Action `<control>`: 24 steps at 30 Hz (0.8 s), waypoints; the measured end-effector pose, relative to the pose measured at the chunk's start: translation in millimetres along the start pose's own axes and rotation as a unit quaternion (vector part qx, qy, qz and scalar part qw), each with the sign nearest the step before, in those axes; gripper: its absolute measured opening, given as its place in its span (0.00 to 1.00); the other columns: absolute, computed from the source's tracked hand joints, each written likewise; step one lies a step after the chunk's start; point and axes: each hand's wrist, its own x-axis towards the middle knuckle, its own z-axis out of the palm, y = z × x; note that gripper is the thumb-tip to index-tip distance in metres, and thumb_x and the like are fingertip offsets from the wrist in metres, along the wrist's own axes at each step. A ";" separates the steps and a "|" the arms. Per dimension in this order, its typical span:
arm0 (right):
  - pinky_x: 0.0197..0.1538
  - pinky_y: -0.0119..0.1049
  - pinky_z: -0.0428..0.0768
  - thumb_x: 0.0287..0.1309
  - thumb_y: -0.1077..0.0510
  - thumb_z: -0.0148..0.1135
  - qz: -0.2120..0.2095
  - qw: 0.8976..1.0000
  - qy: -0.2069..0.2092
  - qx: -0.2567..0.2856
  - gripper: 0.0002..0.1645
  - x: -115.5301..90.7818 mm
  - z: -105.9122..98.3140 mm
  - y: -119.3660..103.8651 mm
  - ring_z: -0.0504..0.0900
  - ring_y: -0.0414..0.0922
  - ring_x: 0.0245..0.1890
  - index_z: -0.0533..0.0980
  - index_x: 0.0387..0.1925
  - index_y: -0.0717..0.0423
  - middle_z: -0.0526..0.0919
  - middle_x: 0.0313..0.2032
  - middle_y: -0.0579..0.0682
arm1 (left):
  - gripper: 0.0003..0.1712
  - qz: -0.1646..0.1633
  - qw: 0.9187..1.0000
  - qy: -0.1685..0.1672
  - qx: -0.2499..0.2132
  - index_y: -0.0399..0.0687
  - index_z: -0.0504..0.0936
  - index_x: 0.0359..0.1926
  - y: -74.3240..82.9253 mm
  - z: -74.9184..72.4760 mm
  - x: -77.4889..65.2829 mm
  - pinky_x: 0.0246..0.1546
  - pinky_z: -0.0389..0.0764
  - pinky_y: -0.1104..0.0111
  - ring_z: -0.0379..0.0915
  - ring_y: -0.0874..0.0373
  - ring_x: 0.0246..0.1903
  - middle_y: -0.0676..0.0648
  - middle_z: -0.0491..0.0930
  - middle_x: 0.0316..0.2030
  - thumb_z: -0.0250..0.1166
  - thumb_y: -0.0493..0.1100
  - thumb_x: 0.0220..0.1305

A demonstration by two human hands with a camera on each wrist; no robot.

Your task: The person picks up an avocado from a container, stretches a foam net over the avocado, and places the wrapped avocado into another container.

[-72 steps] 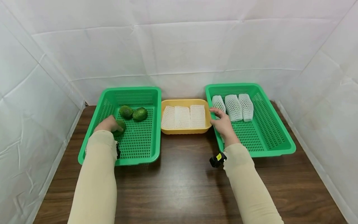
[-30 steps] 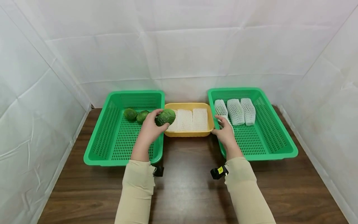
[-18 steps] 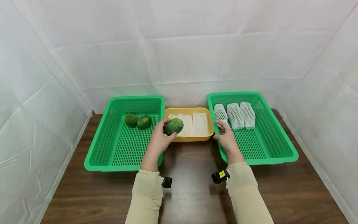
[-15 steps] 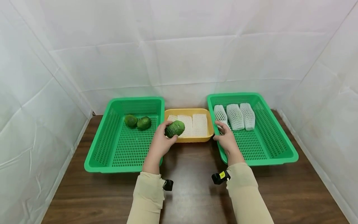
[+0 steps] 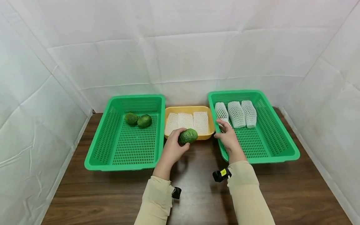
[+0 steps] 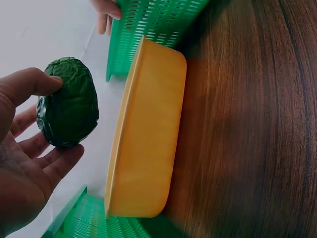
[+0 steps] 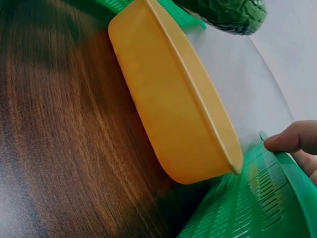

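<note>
My left hand [image 5: 175, 147] holds a dark green, wrinkled avocado [image 5: 188, 136] between thumb and fingertips, raised in front of the yellow tray [image 5: 209, 117]. The avocado's skin looks shiny in the left wrist view. Several flat white foam net sleeves [image 5: 200, 122] lie in the tray. Over the left rim of the right green basket [image 5: 270, 157] is my right hand [image 5: 229, 137], fingers loosely bent and thumb at the rim; it holds nothing visible. Close by, white net-wrapped pieces [image 5: 236, 114] lie in that basket, partly hidden by the fingers.
Two more avocados [image 5: 144, 121] sit together toward the back of the left green basket [image 5: 123, 167]. Both baskets and the tray stand in a row on a dark wooden table [image 5: 197, 187]. White sheeting [image 5: 185, 59] hangs behind and at both sides.
My left hand has lifted the avocado out of the left basket and carried it right, in front of the yellow tray. The right hand has stayed near the right basket's rim.
</note>
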 end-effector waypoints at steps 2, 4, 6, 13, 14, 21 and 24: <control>0.52 0.44 0.67 0.54 0.76 0.50 -0.001 1.000 -0.001 -0.002 0.40 -0.2 0.1 -0.1 0.53 0.50 0.67 0.59 0.67 0.52 0.55 0.68 0.55 | 0.31 -0.003 1.000 -0.004 0.005 0.49 0.68 0.61 -0.6 0.4 -0.1 0.51 0.71 0.54 0.66 0.48 0.55 0.44 0.67 0.58 0.66 0.38 0.56; 0.51 0.44 0.68 0.53 0.76 0.50 -0.002 1.000 -0.001 -0.003 0.40 -0.4 0.3 -0.3 0.53 0.50 0.67 0.59 0.67 0.52 0.55 0.68 0.55 | 0.31 -0.004 1.000 -0.009 0.011 0.49 0.68 0.61 -1.7 1.1 -0.1 0.51 0.71 0.54 0.66 0.48 0.55 0.44 0.67 0.58 0.65 0.38 0.56; 0.51 0.44 0.68 0.53 0.76 0.50 -0.002 1.000 0.000 -0.004 0.40 -0.4 0.3 -0.4 0.52 0.50 0.68 0.60 0.67 0.52 0.55 0.68 0.54 | 0.31 -0.003 1.000 -0.014 0.014 0.49 0.68 0.62 -2.6 1.8 -0.3 0.51 0.71 0.54 0.66 0.49 0.55 0.44 0.67 0.59 0.65 0.38 0.56; 0.51 0.44 0.68 0.53 0.76 0.50 0.001 1.000 0.002 -0.002 0.40 -0.2 0.2 -0.4 0.53 0.50 0.68 0.60 0.67 0.52 0.55 0.68 0.54 | 0.31 -0.010 0.999 -0.027 0.019 0.50 0.68 0.62 -6.5 4.0 0.0 0.52 0.70 0.55 0.65 0.49 0.56 0.45 0.67 0.59 0.64 0.38 0.56; 0.51 0.44 0.68 0.53 0.76 0.50 0.001 1.000 0.002 -0.001 0.40 -0.2 0.3 -0.5 0.53 0.50 0.67 0.60 0.67 0.52 0.55 0.68 0.54 | 0.31 -0.012 0.999 -0.029 0.019 0.50 0.68 0.62 -6.8 4.0 0.0 0.52 0.70 0.55 0.65 0.49 0.56 0.45 0.67 0.59 0.64 0.38 0.56; 0.50 0.44 0.69 0.53 0.77 0.50 0.002 1.000 0.004 0.002 0.40 -1.4 0.9 -1.1 0.53 0.50 0.67 0.60 0.67 0.51 0.55 0.68 0.56 | 0.32 -0.032 0.998 -0.055 0.010 0.49 0.67 0.63 -9.3 7.3 -0.7 0.50 0.70 0.54 0.66 0.48 0.55 0.44 0.67 0.59 0.63 0.37 0.56; 0.50 0.44 0.69 0.53 0.76 0.50 0.000 1.000 0.002 0.002 0.40 -2.1 0.9 -1.4 0.53 0.50 0.67 0.59 0.67 0.52 0.55 0.68 0.56 | 0.32 -0.040 0.997 -0.067 0.006 0.48 0.68 0.63 -12.2 12.1 -0.4 0.50 0.70 0.54 0.66 0.48 0.54 0.43 0.66 0.60 0.63 0.37 0.56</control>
